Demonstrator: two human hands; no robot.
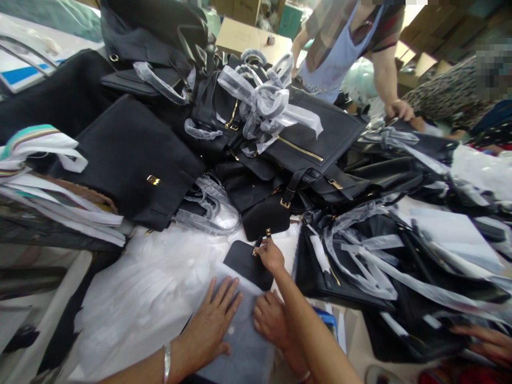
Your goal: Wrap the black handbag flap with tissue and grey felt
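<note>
A small black bag (245,262) with a gold clasp lies in front of me, its lower part covered by a translucent white bag (240,341). My left hand (212,322), with a metal bangle at the wrist, lies flat and open on this covering, fingers spread. At the covering's right edge, my right hand (272,321) is closed with curled fingers, seemingly gripping the edge; another person's forearm partly hides it. That person's hand (271,255) reaches in from the lower right and touches the clasp. Just beyond lies another black bag (266,216).
Black handbags (140,160) with plastic-wrapped handles are heaped ahead and to the right. A pile of thin white material (148,288) spreads at left. White strips (64,197) hang nearby. Across the heap stands a person in a light blue apron (336,53); another hand (486,341) shows at lower right.
</note>
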